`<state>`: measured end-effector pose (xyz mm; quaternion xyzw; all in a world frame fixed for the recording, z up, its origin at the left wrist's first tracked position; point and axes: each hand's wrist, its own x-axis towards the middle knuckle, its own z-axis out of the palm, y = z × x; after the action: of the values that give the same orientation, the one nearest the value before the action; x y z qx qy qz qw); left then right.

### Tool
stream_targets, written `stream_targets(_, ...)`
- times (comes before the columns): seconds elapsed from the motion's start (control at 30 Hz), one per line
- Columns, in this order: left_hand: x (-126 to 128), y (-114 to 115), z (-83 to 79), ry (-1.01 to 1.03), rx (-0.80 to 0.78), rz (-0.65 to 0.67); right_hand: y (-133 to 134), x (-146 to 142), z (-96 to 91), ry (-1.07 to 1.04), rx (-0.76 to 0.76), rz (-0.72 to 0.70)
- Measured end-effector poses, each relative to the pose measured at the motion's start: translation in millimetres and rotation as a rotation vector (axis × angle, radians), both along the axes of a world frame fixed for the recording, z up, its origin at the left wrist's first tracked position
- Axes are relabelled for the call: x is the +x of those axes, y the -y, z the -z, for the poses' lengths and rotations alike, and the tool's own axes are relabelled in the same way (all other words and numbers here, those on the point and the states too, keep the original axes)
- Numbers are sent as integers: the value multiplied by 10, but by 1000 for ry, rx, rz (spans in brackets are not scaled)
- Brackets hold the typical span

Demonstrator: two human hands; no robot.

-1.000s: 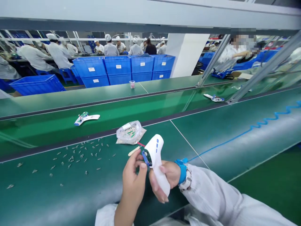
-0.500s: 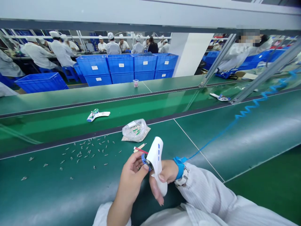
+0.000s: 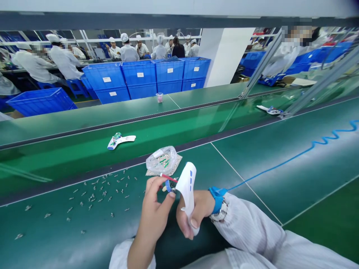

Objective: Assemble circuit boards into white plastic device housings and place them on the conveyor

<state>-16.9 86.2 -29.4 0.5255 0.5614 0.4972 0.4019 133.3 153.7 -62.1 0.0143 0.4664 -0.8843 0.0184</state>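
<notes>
My right hand (image 3: 196, 213) grips the handle of a white plastic handheld device (image 3: 186, 188), which has blue marks on its back. My left hand (image 3: 154, 211) is curled around the device's blue-rimmed head (image 3: 168, 186), and its fingers hide most of it. A thin red stick (image 3: 168, 178) runs from near that head, and a pale wooden stick shows behind my left fingers. Just beyond lies a clear plastic bag (image 3: 162, 161) of small green parts, and several small metal parts (image 3: 103, 195) are scattered on the green belt to the left.
A similar white device (image 3: 121, 141) lies on the belt beyond. A blue coiled cord (image 3: 316, 142) leads to the strap on my right wrist. Co-workers in white caps sit beyond stacked blue crates (image 3: 140, 76), past a small cup (image 3: 159, 97).
The device has turned, with its blue-rimmed head now more hidden by my left fingers. The whole view has shifted slightly as my head moved, and the coiled cord sits lower.
</notes>
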Motion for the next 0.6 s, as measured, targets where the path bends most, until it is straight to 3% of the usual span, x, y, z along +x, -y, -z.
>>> stream_targets(0.07,-20,-41,-12,-35,3,21,-39,-27,5,-3,18,-20)
stream_targets(0.2,-74,-101,-43,-100,25,-68,-104,-66,29,7,41,-40)
stream_targets(0.3,-102,-142,-56,-65,29,-10,-141,-94,37,13,58,-48)
stream_targets(0.47,-80,-191,2,171,4,140,-152,-147,-65,2,60,-104)
stream_targets(0.6,-122,-179,4,460,-12,43,-165,-92,-171,22,77,-42)
